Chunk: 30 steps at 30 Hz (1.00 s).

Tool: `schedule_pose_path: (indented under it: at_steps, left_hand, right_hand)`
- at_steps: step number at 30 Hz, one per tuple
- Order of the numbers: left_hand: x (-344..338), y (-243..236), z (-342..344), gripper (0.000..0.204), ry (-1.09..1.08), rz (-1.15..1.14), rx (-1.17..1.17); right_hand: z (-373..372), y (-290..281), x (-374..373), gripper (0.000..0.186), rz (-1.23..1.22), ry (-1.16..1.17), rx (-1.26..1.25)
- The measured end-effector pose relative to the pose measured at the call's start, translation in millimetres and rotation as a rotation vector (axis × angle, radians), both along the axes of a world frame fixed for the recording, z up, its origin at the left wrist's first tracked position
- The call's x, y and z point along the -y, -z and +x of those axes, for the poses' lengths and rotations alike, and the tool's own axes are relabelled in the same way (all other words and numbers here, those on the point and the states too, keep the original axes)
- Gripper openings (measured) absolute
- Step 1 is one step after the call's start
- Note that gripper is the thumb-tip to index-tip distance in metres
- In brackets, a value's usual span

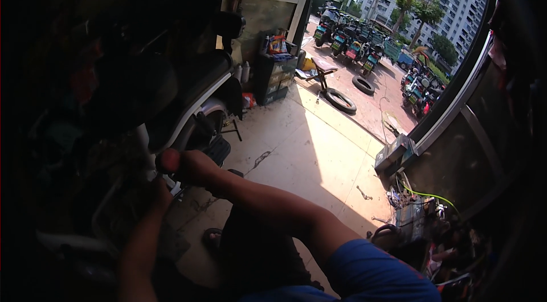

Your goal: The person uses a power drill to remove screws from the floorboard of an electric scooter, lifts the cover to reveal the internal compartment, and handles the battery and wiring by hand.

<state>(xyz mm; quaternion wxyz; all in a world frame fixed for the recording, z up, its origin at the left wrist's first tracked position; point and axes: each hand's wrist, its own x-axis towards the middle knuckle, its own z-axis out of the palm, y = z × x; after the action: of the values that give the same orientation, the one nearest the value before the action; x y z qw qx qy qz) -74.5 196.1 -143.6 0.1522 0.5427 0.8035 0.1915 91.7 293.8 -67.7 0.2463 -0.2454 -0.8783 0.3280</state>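
My right hand (191, 166) is closed around a tool with a round red end (170, 161), held beside a dark scooter (205, 71) with pale side trim. My left hand (159, 191) is lower and just left of it, near the scooter's pale metal frame (145, 145); its fingers are hidden in shadow. The scooter's rear wheel (202, 125) is partly visible ahead of my hands. What the tool touches is too dark to make out.
A dark cabinet (273, 83) with items on top stands by the door (265, 6). Outside are a folding stool (322, 68), loose tyres (341, 99) and several parked scooters (353, 46). Batteries (390, 154), cables and clutter line the right wall, and small tools (364, 192) lie on the floor.
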Motion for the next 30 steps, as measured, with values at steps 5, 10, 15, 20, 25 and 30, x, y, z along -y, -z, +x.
schedule_pose_path:
  at_steps: [5,10,15,20,25,30]
  left_hand:
    - [-1.4,0.7,3.3,0.047,0.010,0.000,-0.012]
    - [-6.0,-0.1,8.4,0.044,0.015,0.008,-0.018]
    - [-4.9,0.1,3.3,0.042,0.008,0.026,-0.029]
    - [-3.7,3.6,7.6,0.039,0.067,0.054,-0.107]
    - [2.9,4.0,6.2,0.037,0.134,0.072,-0.151]
    - [10.8,7.9,-1.9,0.034,0.173,0.099,-0.180]
  right_hand:
    - [-1.7,-2.2,0.6,0.024,-0.097,-0.035,-0.064]
    - [2.6,0.1,-2.6,0.025,-0.068,-0.024,-0.074]
    - [1.8,-5.7,-3.9,0.025,-0.011,-0.014,0.054]
    - [17.4,-27.5,-0.2,0.021,-0.221,0.041,0.144]
    - [19.9,-32.7,5.8,0.021,-0.155,0.050,0.122]
    - [11.7,-1.5,-6.2,0.027,-0.192,0.030,0.040]
